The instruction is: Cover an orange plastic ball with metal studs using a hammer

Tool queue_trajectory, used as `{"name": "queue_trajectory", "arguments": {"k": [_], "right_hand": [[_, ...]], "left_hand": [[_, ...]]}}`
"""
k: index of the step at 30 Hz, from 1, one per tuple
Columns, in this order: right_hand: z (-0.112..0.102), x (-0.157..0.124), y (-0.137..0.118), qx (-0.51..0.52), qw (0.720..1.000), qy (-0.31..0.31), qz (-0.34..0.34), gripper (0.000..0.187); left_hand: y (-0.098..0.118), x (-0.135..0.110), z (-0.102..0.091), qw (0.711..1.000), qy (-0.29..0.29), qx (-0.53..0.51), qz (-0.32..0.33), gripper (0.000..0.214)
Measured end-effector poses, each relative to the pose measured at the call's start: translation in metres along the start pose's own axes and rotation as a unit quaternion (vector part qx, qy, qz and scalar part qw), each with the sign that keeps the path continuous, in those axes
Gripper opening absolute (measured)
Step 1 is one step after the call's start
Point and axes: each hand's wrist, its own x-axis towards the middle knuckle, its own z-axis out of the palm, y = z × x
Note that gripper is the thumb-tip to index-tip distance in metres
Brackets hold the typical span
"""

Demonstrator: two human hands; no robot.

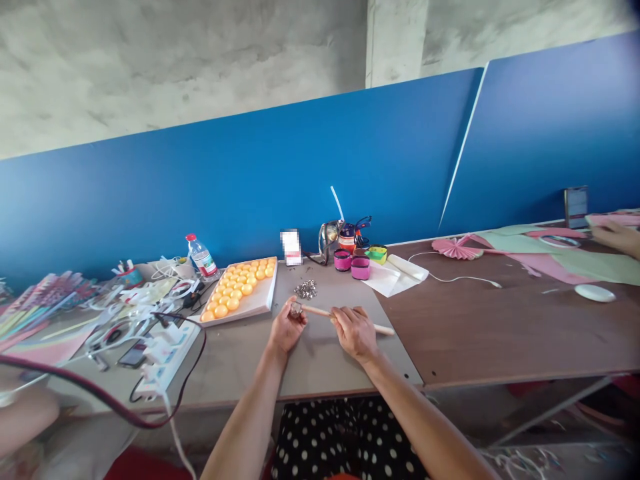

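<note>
My right hand [356, 331] is closed round a thin wooden stick [384, 329] that lies almost level over the grey mat [320, 360]. At the stick's left end sits a small metal piece [296, 309], pinched by my left hand [287, 327]. Just beyond the hands lies a small heap of shiny metal bits [306, 289]. A white tray [263, 301] filled with several orange balls stands to the left of the heap.
Two pink pots [351, 264], a green dish [377, 253] and tools stand at the back. White paper [395, 275], pink paper fans [456, 247] and another person's hand [617, 237] are at right. A power strip [167, 353], cables, a bottle [202, 257] and coloured fans [40, 300] crowd the left.
</note>
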Motion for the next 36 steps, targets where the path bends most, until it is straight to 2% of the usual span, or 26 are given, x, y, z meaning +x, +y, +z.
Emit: {"name": "queue_trajectory", "arguments": {"k": [5,9,13,20,25,29,33,36], "right_hand": [[-0.0018,0.0006,0.0001,0.005,1.000,-0.008,-0.005,0.021],[-0.0033,0.0014,-0.0001,0.010,1.000,0.004,0.005,0.023],[-0.0031,0.0007,-0.0003,0.016,1.000,-0.007,0.004,0.023],[-0.0025,-0.0006,0.0005,0.011,1.000,-0.009,-0.002,0.024],[-0.0031,-0.0007,0.0020,0.000,1.000,0.024,0.006,0.026],[-0.0039,-0.0003,0.0019,0.000,1.000,0.014,0.000,0.024],[-0.0038,-0.0004,0.0013,0.003,1.000,0.016,0.001,0.025],[-0.0025,-0.0005,0.0005,0.006,1.000,-0.009,-0.012,0.024]], "left_hand": [[0.0018,-0.0019,0.0045,1.000,-0.015,0.000,0.003,0.021],[0.0023,-0.0032,0.0058,1.000,-0.008,0.003,0.019,0.023],[0.0023,-0.0046,0.0059,1.000,-0.020,-0.002,0.004,0.024],[0.0045,-0.0037,0.0073,0.999,0.005,-0.027,0.033,0.020],[0.0015,-0.0011,0.0060,0.999,0.014,-0.022,0.035,0.026],[-0.0018,-0.0012,0.0055,1.000,-0.001,-0.010,0.012,0.027],[-0.0012,-0.0024,0.0069,0.999,0.036,-0.013,0.030,0.024],[0.0008,-0.0036,0.0078,0.999,0.029,-0.004,0.035,0.020]]}}
